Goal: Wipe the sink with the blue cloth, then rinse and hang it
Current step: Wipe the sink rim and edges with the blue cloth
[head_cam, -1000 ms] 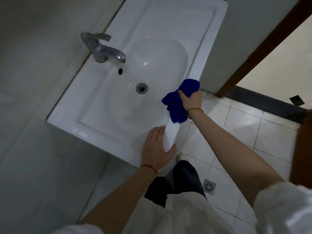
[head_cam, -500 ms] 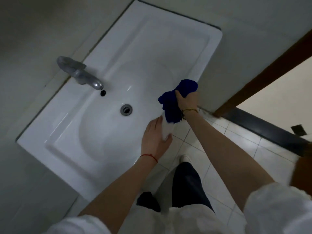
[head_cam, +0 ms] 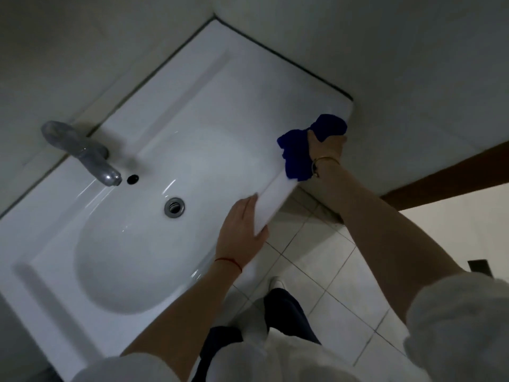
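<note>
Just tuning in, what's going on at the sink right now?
A person is wiping the white sink by hand. The right hand grips the blue cloth and holds it against the sink's front rim near its right corner. The left hand rests open on the front rim, bracing. No water runs from the faucet, so the cloth is not yet rinsed or hung.

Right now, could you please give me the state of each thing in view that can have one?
blue cloth: bunched, gripped, pressed on the sink's front edge near its right corner.
right hand: grips the cloth.
left hand: flat on the front rim, holding nothing.
sink: basin holds no standing water.
faucet: no water running.
drain: open, unplugged.
</note>
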